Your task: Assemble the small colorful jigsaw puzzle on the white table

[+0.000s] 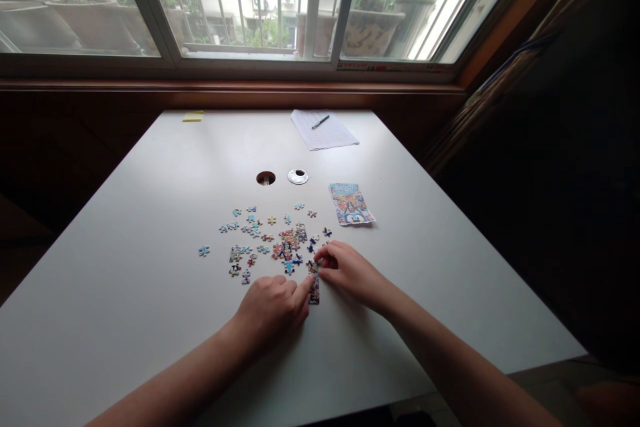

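Note:
Several small colourful puzzle pieces [260, 233] lie scattered on the white table [150, 280]. A narrow joined strip of pieces [314, 290] lies between my hands. My left hand [273, 307] rests on the table with its fingers curled and its forefinger pressing the strip's left side. My right hand [347, 270] is closed, its fingertips pinching at the top end of the strip. A small joined cluster of pieces [290, 243] sits just beyond the strip.
A picture card [351, 203] lies to the right of the pieces. A round cable hole [265, 178] and its white cap [298, 176] are further back. A sheet of paper [324, 130] with a pen [321, 121] and a yellow note [193, 116] lie near the window.

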Available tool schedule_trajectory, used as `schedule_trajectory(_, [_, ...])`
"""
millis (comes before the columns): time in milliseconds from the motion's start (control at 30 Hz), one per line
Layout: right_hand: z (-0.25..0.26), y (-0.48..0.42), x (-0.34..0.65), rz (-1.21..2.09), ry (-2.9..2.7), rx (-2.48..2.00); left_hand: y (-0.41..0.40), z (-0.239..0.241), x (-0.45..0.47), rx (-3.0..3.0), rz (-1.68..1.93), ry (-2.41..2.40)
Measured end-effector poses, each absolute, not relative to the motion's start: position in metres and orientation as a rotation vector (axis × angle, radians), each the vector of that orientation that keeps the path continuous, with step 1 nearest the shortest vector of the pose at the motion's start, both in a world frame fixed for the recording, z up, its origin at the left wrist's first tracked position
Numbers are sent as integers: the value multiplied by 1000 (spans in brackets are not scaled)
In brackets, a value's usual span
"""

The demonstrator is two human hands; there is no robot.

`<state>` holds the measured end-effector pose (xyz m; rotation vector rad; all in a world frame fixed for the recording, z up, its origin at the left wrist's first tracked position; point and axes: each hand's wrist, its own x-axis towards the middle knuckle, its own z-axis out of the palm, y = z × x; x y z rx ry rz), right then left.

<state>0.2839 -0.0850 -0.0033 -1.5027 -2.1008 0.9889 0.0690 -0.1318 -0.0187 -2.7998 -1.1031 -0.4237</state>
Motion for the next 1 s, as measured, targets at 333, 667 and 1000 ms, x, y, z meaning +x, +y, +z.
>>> schedule_trajectory(333, [-6, -86, 283, 1012, -2024, -1510, -133, -18, 68, -2812, -409, -1101])
schedule_trajectory(667, [-2, -85, 282, 1035, -2003, -1516, -132, -18, 68, -2813, -392, -1102])
schedule_trajectory(1000, [6, -85, 283, 1029, -2073, -1500, -132, -16, 68, -2833, -373, -1122])
